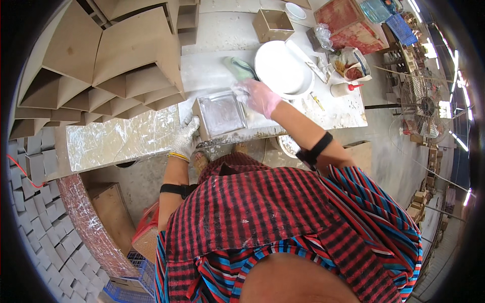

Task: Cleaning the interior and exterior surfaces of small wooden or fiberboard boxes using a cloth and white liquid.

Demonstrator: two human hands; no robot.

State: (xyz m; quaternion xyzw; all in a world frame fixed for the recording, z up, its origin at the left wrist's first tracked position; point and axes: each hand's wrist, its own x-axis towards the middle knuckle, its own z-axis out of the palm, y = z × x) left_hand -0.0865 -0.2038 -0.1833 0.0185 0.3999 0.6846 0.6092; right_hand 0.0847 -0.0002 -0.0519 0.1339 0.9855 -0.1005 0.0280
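Observation:
On the worktable in front of me lies a shallow box [221, 115] with brown sides and a grey, wet-looking inner face. My left hand [186, 139], in a whitish glove, grips its left side near the front corner. Over the far right corner of the box is my right hand [258, 98], wearing a thin pink glove. Its fingers are drawn together, and what they hold, if anything, cannot be made out. Just beyond that hand a pale green cloth or bag [239, 67] touches a round white tub [283, 68] of white material.
Brown open boxes [134, 45] are stacked high on the left. Another small box [273, 25] stands at the back. Right of the tub are a bottle with a red nozzle [346, 89] and an open bag [351, 64]. A fan [427, 106] stands farther right.

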